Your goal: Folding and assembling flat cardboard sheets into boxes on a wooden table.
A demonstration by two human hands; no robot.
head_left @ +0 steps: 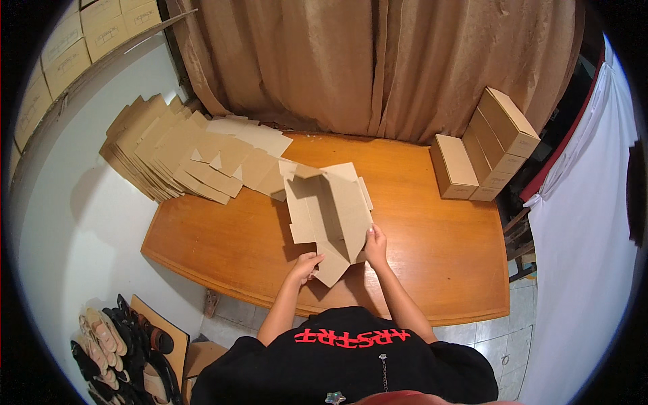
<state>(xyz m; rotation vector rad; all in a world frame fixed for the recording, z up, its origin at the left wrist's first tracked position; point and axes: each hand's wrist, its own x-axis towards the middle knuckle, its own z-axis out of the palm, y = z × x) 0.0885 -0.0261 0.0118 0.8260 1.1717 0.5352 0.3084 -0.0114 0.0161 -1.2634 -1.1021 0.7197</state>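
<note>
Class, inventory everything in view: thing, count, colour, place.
part-folded cardboard box: one, brown, in both hands
flat box blanks: many, brown, table's left
closed boxes: several, brown, table's right end
wooden table: one, orange-brown, centre
curtains: count unclear, brown, behind table
shelf boxes: several, tan, upper left
shoes: many, black, beige, brown, lower left
wall: one, white, left
cloth: one, white, right
tiled floor: one, pale, below table
T-shirt: one, black, bottom
left hand: one, bare, held box's near flap
right hand: one, bare, held box's right side

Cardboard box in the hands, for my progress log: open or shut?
Open: the cardboard box shows its hollow inside, its near flap sticking outward.
</note>
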